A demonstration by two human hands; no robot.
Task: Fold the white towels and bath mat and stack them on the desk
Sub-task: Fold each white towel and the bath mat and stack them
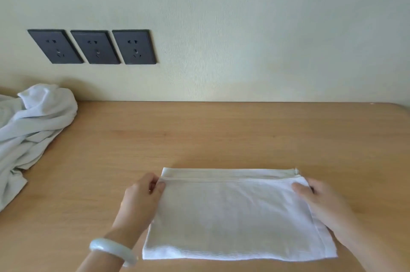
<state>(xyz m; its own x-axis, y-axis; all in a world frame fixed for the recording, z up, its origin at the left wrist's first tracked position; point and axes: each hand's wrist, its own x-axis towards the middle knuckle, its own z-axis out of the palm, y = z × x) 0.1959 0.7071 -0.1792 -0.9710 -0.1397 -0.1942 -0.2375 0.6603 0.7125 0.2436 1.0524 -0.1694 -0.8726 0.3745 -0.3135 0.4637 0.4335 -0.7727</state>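
Pinches one folded towel (235, 216) on the table (199, 134), left grip (142, 196) at its far-left corner, right grip (321, 200) at its right edge; one crumpled pile (33, 129), three sockets (95, 46) beyond.

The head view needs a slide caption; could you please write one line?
Left hand and right hand grip the far corners of a folded towel on the desk; crumpled towels nearby.
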